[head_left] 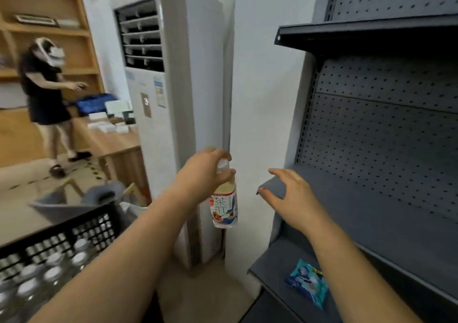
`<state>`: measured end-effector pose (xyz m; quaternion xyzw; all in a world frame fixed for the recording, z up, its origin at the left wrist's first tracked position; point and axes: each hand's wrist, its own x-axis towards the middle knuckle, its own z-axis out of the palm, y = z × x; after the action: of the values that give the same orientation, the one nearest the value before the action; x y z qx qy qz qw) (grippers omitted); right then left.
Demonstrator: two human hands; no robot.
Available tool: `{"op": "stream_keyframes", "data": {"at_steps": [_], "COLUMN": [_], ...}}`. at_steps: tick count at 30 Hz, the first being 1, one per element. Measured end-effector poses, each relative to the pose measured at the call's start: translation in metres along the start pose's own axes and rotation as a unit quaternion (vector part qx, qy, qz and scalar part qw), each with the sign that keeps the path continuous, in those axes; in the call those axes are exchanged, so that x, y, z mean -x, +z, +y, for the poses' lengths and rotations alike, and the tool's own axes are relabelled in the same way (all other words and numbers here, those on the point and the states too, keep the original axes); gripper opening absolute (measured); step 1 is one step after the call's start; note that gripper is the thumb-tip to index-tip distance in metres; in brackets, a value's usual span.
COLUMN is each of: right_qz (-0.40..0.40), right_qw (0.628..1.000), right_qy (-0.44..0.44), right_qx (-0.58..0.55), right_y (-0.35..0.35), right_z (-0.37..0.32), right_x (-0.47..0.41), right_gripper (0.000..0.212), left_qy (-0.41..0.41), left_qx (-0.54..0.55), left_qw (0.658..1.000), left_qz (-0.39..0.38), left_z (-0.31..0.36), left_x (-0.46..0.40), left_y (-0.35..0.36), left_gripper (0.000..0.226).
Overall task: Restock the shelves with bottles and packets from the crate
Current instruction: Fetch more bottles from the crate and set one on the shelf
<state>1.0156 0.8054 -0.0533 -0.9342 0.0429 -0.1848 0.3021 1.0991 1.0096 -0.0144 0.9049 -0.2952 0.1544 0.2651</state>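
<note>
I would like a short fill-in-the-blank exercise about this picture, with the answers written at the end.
1. The left hand grips the bottle near its ____.
2. The right hand is open and holds ____.
3. The blue packet lies on the ____ shelf.
4. The bottles with white caps stand in the black ____.

Answers: cap; nothing; lower; crate

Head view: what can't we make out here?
- Black plastic crate: cut off by the left and bottom edges and crossed by the left forearm; bottle count unknown.
- White bottle caps in it: blurred; labels out of sight.
- Pale tea bottle: the left hand grips its neck, hiding most of the cap.
- Blue snack packet on the lower grey shelf: print too blurred to read.
- Right hand: open, palm side hidden.
</note>
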Motion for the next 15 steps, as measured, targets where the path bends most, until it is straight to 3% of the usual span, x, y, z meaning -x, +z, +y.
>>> {"op": "stream_keyframes", "data": {"at_steps": [6,15], "right_qz": [-0.097,-0.21], "right_qw": [0.991,0.958], "right_qy": [-0.092,-0.19], "right_qx": [-0.017,-0.044], "right_y": [0.076,0.209], "right_z": [-0.09,-0.216], "right_x": [0.002,-0.02], "right_gripper": [0.062,0.06], "left_qy": [-0.115,-0.264], "left_qx": [-0.109,-0.151], "left_qw": [0.987,0.952], "left_qz": [0.0,0.033], "left_z": [-0.073,-0.202], "left_x": [0.091,0.186], "left_y": [-0.069,-0.147], "left_gripper": [0.034,0.03]}}
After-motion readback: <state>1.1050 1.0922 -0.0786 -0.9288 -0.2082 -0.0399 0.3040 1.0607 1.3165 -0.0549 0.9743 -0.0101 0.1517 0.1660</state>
